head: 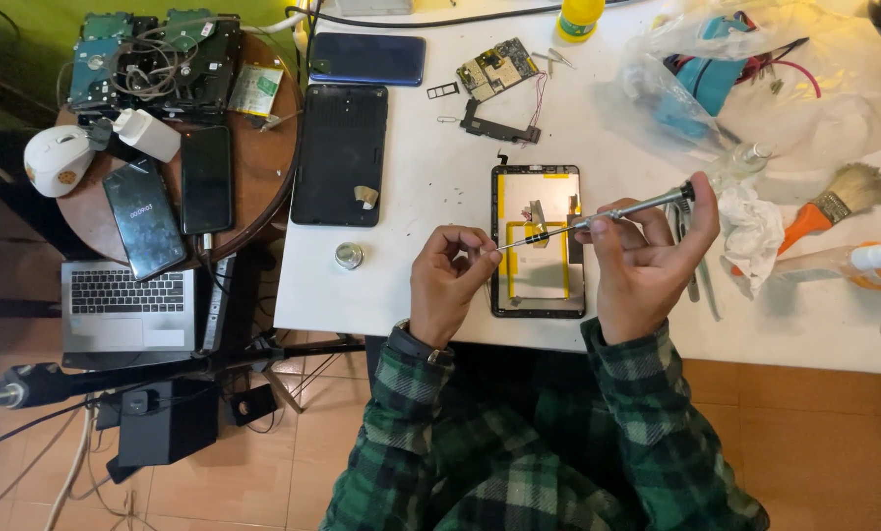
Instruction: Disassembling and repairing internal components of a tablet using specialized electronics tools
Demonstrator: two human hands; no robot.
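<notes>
right hand clamps a screwdriver while left hand pinches its tip above an opened tablet on the white table; a slip could gouge the exposed yellow-taped battery.

sleeves: green-and-navy plaid
table: white
brush: orange handle
opened tablet: black frame, yellow strips

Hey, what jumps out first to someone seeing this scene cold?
Two hands meet mid-frame: the right hand grips a slim screwdriver, and the left hand pinches its tip, above an opened tablet on the white table. Left of it, a round side table is crowded with phones and hard drives.
</notes>
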